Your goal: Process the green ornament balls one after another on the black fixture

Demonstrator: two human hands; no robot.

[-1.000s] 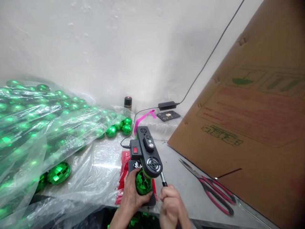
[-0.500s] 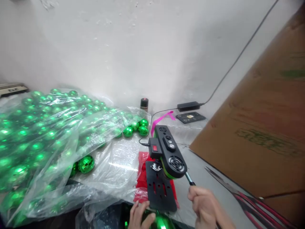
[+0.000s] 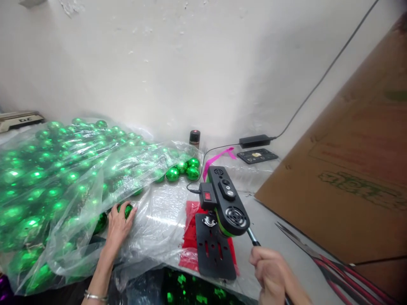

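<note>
My left hand (image 3: pixel 120 222) reaches over the clear plastic at the left, its fingers curled round a shiny green mirrored ball (image 3: pixel 127 210). Another green ball (image 3: pixel 101 223) lies just beside it. My right hand (image 3: pixel 270 267) is closed round the black grip of a metal rod (image 3: pixel 252 236). The rod's far end is hidden behind a black two-fan device (image 3: pixel 229 203). That device has a red switch box (image 3: pixel 207 196) on its side and stands on a slotted black plate (image 3: pixel 216 254). Red packaging (image 3: pixel 190 237) lies under the plate.
A heap of green balls (image 3: pixel 47 169) under clear plastic fills the left. Large red-handled shears (image 3: pixel 318 256) lie at the right, before a leaning cardboard box (image 3: pixel 349 190). A black adapter (image 3: pixel 256 140), a dark flat panel (image 3: pixel 257 156) and a black-capped bottle (image 3: pixel 194 137) stand along the wall.
My left hand has moved from the front edge of the plate up and left, onto the loose green ball. My right hand has kept its grip on the rod.
</note>
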